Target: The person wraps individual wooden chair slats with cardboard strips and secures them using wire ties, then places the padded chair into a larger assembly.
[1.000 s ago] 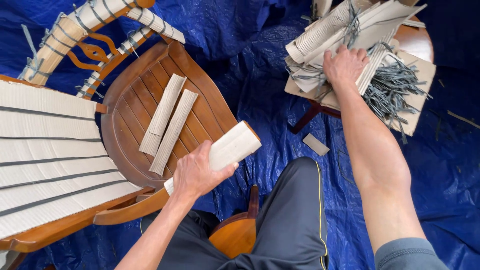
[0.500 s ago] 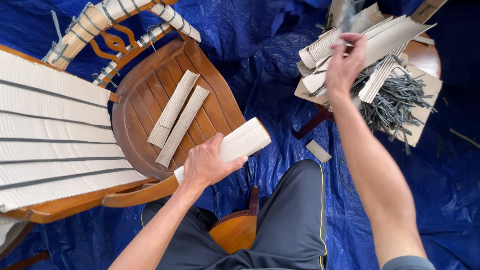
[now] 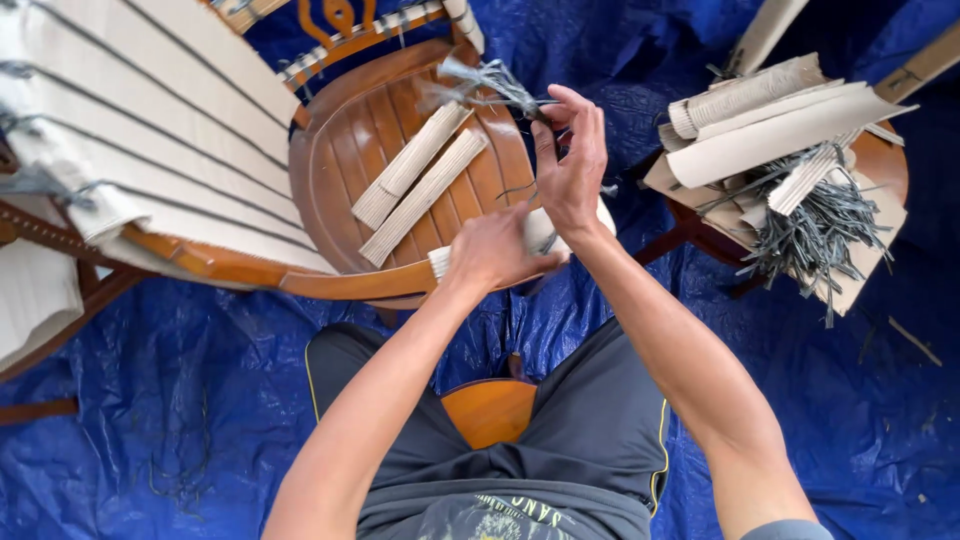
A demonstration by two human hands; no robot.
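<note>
We wear dark charcoal shorts (image 3: 590,420) with a thin yellow piping line running down the outer seam of each leg, and above them a dark grey shirt (image 3: 500,515) whose hem carries a printed graphic in pale yellow and grey. At our right shoulder the edge of a short sleeve (image 3: 790,530) shows in a lighter grey-blue, so both forearms are bare from elbow to wrist. Our left hand (image 3: 490,250) and right hand (image 3: 572,165) are ungloved, with no watch, ring or band that we can make out.
</note>
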